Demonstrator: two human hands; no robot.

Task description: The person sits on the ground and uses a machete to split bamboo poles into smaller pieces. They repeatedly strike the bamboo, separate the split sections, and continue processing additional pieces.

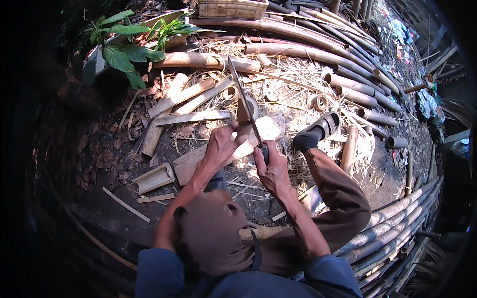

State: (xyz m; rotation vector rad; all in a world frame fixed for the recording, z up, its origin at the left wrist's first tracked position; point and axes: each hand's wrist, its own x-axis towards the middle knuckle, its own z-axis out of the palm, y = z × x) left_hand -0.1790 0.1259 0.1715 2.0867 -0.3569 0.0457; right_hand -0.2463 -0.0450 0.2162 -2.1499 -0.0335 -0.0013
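My right hand (273, 171) is closed round the dark handle of a long-bladed knife (252, 121), whose narrow blade points up and away to the left. The blade crosses in front of a short bamboo tube (252, 106), and I cannot tell whether it touches it. My left hand (219, 146) is closed at the near side of this tube, thumb and fingers against it; part of the grip is hidden. Under and beside the tube lies a flat wooden board (272, 126), partly in bright sunlight.
Split bamboo slats (191, 117) lie left of my hands, with a half-round bamboo piece (155, 179) nearer. Long bamboo poles (298, 52) lie at the back, others (392, 226) at lower right. Shavings (298, 84) cover the ground. My sandalled foot (325, 126) rests at right. A leafy plant (121, 57) stands far left.
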